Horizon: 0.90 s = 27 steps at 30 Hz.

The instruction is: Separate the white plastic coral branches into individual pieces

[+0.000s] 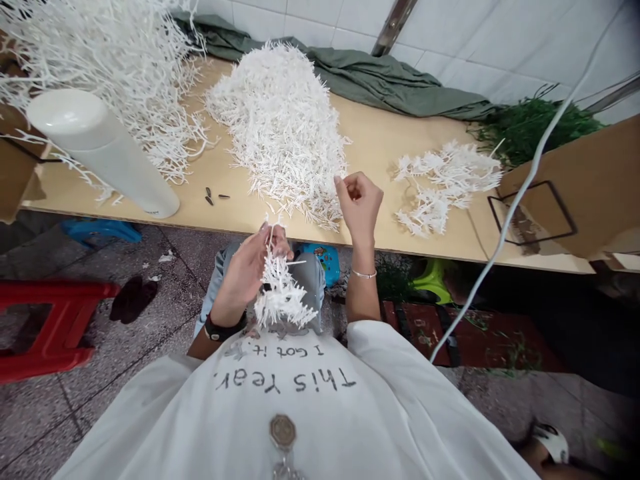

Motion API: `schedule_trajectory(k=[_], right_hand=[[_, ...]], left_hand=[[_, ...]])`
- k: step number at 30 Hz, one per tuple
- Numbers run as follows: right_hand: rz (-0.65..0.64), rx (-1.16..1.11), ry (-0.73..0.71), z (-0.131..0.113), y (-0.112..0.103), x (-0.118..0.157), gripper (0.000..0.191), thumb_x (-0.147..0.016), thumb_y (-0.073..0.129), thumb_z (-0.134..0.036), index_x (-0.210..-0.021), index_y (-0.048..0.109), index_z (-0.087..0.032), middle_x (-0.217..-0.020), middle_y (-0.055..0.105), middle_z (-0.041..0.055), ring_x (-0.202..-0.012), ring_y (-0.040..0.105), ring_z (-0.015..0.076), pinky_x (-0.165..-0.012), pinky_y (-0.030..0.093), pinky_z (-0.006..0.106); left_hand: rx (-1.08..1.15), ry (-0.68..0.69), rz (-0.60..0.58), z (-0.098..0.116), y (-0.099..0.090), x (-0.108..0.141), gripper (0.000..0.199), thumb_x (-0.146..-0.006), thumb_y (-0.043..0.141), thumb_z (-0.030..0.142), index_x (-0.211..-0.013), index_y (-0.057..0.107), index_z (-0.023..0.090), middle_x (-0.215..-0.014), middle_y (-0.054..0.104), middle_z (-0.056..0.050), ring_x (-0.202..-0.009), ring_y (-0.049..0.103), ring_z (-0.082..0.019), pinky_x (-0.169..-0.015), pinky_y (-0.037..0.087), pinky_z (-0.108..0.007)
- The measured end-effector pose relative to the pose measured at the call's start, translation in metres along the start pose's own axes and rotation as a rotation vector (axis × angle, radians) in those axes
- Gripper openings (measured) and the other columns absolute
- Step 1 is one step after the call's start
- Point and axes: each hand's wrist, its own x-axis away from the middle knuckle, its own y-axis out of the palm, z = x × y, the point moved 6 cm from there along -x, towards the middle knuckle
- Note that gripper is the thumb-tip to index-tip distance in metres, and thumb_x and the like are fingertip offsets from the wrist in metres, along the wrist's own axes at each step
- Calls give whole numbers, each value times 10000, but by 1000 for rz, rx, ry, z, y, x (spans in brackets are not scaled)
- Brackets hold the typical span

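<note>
**A:** ok what's the left hand [245, 267] doing here?

**B:** Fingers are clamped on a white sprig [283, 293], gripping it near the stem end. The bushy part spreads from those fingers back toward the shirt [300, 407], and a couple of thin tips poke out past them toward the wooden table [373, 143].

**A:** and the right hand [363, 207]?

**B:** Curled up, thumb sticking out toward the left. Honestly can't tell if thumb and forefinger are pinching some tiny bit or just sitting near each other. That thumb is right by the edge of a big white pile [283, 113], can't say if it's touching.

**A:** lol that's a lot of white stuff. More of it around?

**B:** Yep, a smaller white clump [450, 177] to the right of the right fingers, and a tangle of white strands [125, 67] way off beyond the left fingers, up and to the left.

**A:** anything else?

**B:** Some dark seed-like bits [224, 196] just beyond the left fingers, a bit to their left, then a white bottle [117, 160] further left of them. Green cloth [370, 83] lies well beyond both sets of fingers, behind the pile.
</note>
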Motion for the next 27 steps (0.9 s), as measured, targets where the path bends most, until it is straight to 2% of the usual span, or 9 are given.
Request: schedule_trajectory(k=[5,8,11,13,15,19,21,23,27], right_hand=[[-427,-415,-19,-50,19,55,415,-888,477,-478,-628,567,-167,-537,518,-30,-510,470,69,-540,372,227],[-584,-515,-82,-72,22,76,343,-872,516,-458,-707,582,-166,-627,593,-9,-569,525,79,-576,407,233],[-585,-508,-116,-79,22,87,254,-794,641,-413,-860,577,-176,-738,621,-4,-639,524,89,-625,427,241],[-534,-463,-118,-80,23,92,317,-736,707,-389,-934,562,-188,-802,619,0,-699,526,100,-667,438,247],[-474,-402,-108,-81,24,97,364,-697,741,-383,-945,548,-197,-821,599,-3,-724,524,107,-683,438,248],[-394,-333,-51,-79,25,103,276,-748,691,-391,-858,526,-198,-750,545,-22,-658,490,94,-641,417,233],[-452,-374,-17,-77,29,103,251,-795,640,-407,-869,527,-195,-748,545,-21,-641,485,88,-629,411,228],[-595,-460,29,-75,36,106,240,-864,542,-431,-873,532,-191,-687,513,-33,-593,460,81,-585,385,222],[-797,-622,122,-74,48,112,372,-921,417,-462,-681,472,-183,-559,339,-56,-490,313,65,-470,258,228]], left_hand=[[-90,41,-87,4,-1,-1,337,-899,474,358,-1030,668,115,-850,628,-62,-850,618,-164,-845,510,-305],[-210,139,-32,7,-1,3,322,-863,545,329,-1102,661,149,-960,676,-70,-996,625,-200,-921,482,-318],[-308,233,49,10,-4,7,309,-855,584,313,-1131,661,199,-1115,675,-69,-1150,577,-217,-1007,440,-334],[-352,272,64,12,-6,9,312,-854,595,320,-1149,657,238,-1214,647,-55,-1231,528,-226,-1039,423,-342],[-379,286,53,12,-6,10,332,-852,603,315,-1180,641,280,-1285,612,-33,-1290,478,-227,-1064,406,-352],[-408,326,43,13,-6,11,328,-846,617,315,-1172,650,308,-1303,604,-16,-1332,432,-237,-1119,339,-386],[-422,361,59,14,-6,11,307,-838,627,312,-1142,670,300,-1287,616,-19,-1325,441,-244,-1129,317,-399],[-442,386,71,14,-6,11,295,-842,621,305,-1132,677,293,-1277,623,-21,-1302,467,-236,-1119,325,-389],[-478,403,118,15,-10,12,279,-844,618,284,-1116,683,295,-1231,647,-18,-1199,544,-185,-1033,399,-308]])
